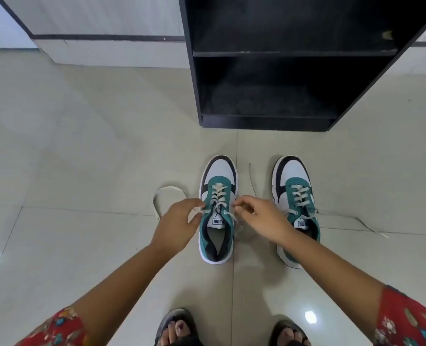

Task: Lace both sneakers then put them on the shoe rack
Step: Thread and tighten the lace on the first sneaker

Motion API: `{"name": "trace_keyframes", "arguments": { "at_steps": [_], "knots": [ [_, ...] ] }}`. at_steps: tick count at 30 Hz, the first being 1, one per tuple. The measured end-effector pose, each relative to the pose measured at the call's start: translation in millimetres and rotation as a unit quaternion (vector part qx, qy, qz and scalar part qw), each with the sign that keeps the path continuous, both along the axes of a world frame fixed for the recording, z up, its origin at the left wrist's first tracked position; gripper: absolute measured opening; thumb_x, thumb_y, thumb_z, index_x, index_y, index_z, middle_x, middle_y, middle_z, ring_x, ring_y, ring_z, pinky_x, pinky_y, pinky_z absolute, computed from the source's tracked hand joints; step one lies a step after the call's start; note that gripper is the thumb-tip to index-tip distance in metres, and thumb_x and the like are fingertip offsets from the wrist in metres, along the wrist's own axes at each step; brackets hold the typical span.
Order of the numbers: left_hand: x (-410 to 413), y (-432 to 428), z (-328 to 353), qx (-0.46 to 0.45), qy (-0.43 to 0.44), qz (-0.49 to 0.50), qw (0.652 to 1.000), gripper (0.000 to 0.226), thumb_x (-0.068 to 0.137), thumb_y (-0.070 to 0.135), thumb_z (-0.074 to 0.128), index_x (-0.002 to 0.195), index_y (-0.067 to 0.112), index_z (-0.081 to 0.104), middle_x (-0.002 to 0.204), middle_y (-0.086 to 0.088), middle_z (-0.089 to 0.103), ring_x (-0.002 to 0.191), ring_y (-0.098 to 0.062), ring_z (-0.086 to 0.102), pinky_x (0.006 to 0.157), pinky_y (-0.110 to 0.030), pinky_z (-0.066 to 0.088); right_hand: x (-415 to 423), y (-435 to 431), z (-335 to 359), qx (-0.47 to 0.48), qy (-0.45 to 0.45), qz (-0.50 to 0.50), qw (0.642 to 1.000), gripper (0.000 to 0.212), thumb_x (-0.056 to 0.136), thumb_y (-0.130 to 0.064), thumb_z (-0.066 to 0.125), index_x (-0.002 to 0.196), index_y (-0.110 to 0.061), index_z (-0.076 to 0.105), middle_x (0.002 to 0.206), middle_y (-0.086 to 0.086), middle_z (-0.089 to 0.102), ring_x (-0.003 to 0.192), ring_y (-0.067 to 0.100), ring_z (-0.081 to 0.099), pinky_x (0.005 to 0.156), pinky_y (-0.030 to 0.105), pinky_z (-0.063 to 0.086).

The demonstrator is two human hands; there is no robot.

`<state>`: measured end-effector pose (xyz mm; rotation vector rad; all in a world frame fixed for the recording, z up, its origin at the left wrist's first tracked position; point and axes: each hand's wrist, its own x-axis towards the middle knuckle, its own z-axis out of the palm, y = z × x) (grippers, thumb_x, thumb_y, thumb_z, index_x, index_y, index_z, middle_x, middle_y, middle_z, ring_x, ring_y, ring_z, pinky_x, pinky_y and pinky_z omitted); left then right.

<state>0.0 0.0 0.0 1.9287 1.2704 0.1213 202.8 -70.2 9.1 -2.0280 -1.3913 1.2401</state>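
Observation:
Two teal, white and dark sneakers stand side by side on the tiled floor, toes pointing at the black shoe rack [269,121]. My left hand [179,222] pinches the left end of the white lace at the left sneaker [218,193], near its top eyelets. My right hand [262,217] pinches the lace's right end on the shoe's other side. One loose lace end [168,196] loops on the floor to the left, another trails up between the shoes. The right sneaker [294,193] is laced, partly hidden by my right forearm, its lace ends lying loose.
The rack has two dark shelves with nothing visible on them. A white wall with a dark stripe [107,37] runs behind at the left. My sandalled feet [177,328] are at the bottom edge. Bare tile surrounds the shoes.

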Motion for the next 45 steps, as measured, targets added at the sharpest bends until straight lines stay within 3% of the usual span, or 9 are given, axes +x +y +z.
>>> {"name": "trace_keyframes", "arguments": {
  "at_steps": [4,9,12,15,20,24,31,35,45],
  "knots": [
    [1,-9,-7,0.032,-0.008,0.029,0.999,0.026,0.092,0.026,0.051,0.117,0.028,0.059,0.120,0.010,0.062,0.111,-0.011,0.055,0.093,-0.027,0.045,-16,-10,-9,0.030,-0.031,-0.029,0.999,0.023,0.091,-0.036,0.053,0.105,-0.022,0.064,0.094,-0.010,0.068,0.086,0.007,0.062,0.077,0.025,0.051],
    [-11,8,-7,0.164,0.017,-0.034,0.986,0.019,0.090,0.022,0.049,0.096,0.025,0.066,0.093,0.005,0.069,0.085,-0.017,0.063,0.075,-0.035,0.051,-9,-13,-2,0.028,-0.066,-0.027,0.997,0.011,0.090,-0.024,0.055,0.091,-0.019,0.065,0.083,-0.005,0.069,0.075,0.012,0.063,0.071,0.033,0.054],
    [-19,16,-3,0.108,0.008,-0.050,0.993,0.014,0.089,0.020,0.050,0.095,0.027,0.059,0.094,0.011,0.070,0.089,-0.013,0.063,0.094,-0.041,0.045,-1,-9,7,0.002,-0.062,-0.005,0.998,0.011,0.090,-0.025,0.055,0.096,-0.022,0.063,0.080,-0.006,0.067,0.073,0.013,0.063,0.069,0.034,0.052],
    [-9,12,4,0.050,0.027,-0.066,0.996,0.018,0.091,0.031,0.050,0.108,0.033,0.053,0.096,0.014,0.069,0.101,-0.007,0.060,0.114,-0.044,0.018,-6,0,17,0.016,-0.090,0.011,0.996,0.016,0.089,-0.034,0.056,0.101,-0.025,0.060,0.071,-0.008,0.061,0.065,0.005,0.056,0.059,0.026,0.044],
    [17,12,21,0.187,0.168,-0.123,0.960,0.023,0.092,0.034,0.048,0.099,0.031,0.069,0.098,0.008,0.066,0.099,-0.015,0.060,0.115,-0.049,0.005,-22,17,23,0.065,-0.325,0.127,0.935,0.026,0.094,-0.035,0.047,0.101,-0.020,0.066,0.099,0.001,0.067,0.092,0.022,0.060,0.073,0.032,0.044],
    [17,16,24,0.260,0.226,-0.146,0.927,0.024,0.091,0.030,0.048,0.087,0.022,0.070,0.087,0.004,0.065,0.088,-0.020,0.062,0.114,-0.054,0.005,-16,14,27,0.060,-0.323,0.126,0.936,0.024,0.093,-0.030,0.047,0.095,-0.016,0.066,0.097,0.002,0.066,0.092,0.022,0.058,0.074,0.032,0.044],
    [11,14,14,0.229,0.280,-0.132,0.923,0.025,0.090,0.029,0.042,0.090,0.022,0.067,0.096,0.006,0.065,0.096,-0.018,0.060,0.113,-0.055,0.001,-10,1,23,0.016,-0.314,0.098,0.944,0.020,0.084,-0.023,0.049,0.083,-0.009,0.062,0.087,0.007,0.064,0.079,0.026,0.056,0.067,0.030,0.038],
    [5,18,12,0.223,0.281,-0.114,0.927,0.022,0.090,0.029,0.047,0.091,0.021,0.068,0.097,0.006,0.066,0.099,-0.019,0.059,0.112,-0.057,0.003,-3,-2,15,0.010,-0.309,0.056,0.949,0.020,0.082,-0.024,0.051,0.080,-0.008,0.063,0.083,0.008,0.065,0.075,0.025,0.058,0.060,0.029,0.038],
    [-1,14,5,0.255,0.250,-0.107,0.928,0.015,0.087,0.027,0.056,0.082,0.021,0.069,0.088,0.005,0.067,0.091,-0.023,0.062,0.111,-0.060,0.009,1,-2,6,0.018,-0.316,0.052,0.947,0.019,0.084,-0.025,0.054,0.084,-0.010,0.067,0.085,0.006,0.067,0.081,0.025,0.060,0.069,0.032,0.044]
  ]
}}
